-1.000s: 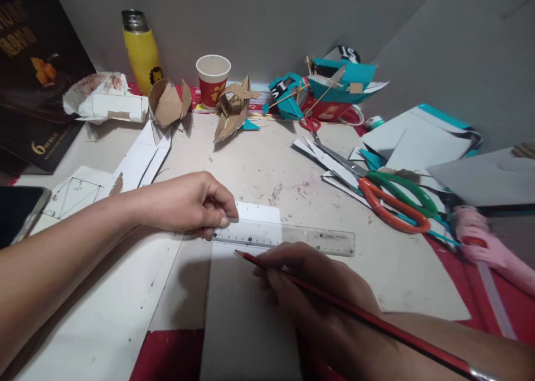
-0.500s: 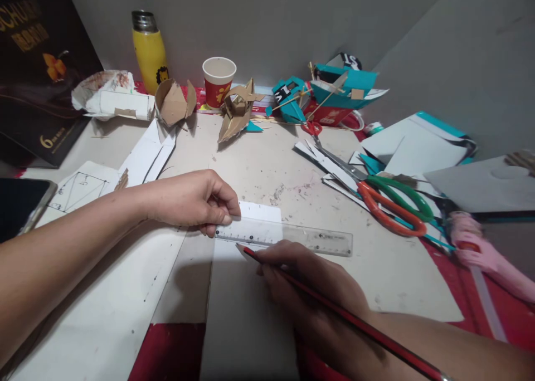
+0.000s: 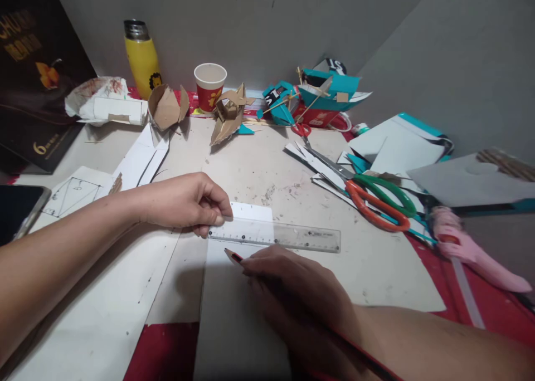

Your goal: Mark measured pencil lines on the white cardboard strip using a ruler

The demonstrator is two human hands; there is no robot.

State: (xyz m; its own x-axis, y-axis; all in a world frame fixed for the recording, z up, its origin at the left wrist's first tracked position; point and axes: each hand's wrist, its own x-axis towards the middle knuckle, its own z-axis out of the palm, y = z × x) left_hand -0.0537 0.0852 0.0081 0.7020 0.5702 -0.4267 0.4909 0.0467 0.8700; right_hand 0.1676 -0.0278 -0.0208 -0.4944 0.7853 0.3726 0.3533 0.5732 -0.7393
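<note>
A clear plastic ruler (image 3: 303,239) lies across a white card strip (image 3: 234,308). My left hand (image 3: 196,205) is closed at the ruler's left end, its thumb and fingertips gripping that end against the card. Small pencil marks show along the card's far edge. My right hand (image 3: 296,292) holds a red and black pencil (image 3: 234,256) in a writing grip. The pencil's sharpened tip points left, just on the near side of the ruler's scale edge. Whether the tip touches the card I cannot tell.
Green-and-orange-handled scissors (image 3: 378,203) lie at right, near a pink glue gun (image 3: 472,250). A yellow bottle (image 3: 142,60), a paper cup (image 3: 210,88) and cardboard models (image 3: 228,116) line the back. A phone (image 3: 20,208) and a marked card (image 3: 79,194) are at left.
The pencil tip has drawn slightly back from the ruler's edge toward me and a little left. My left hand stays on the ruler. The whole view has shifted slightly.
</note>
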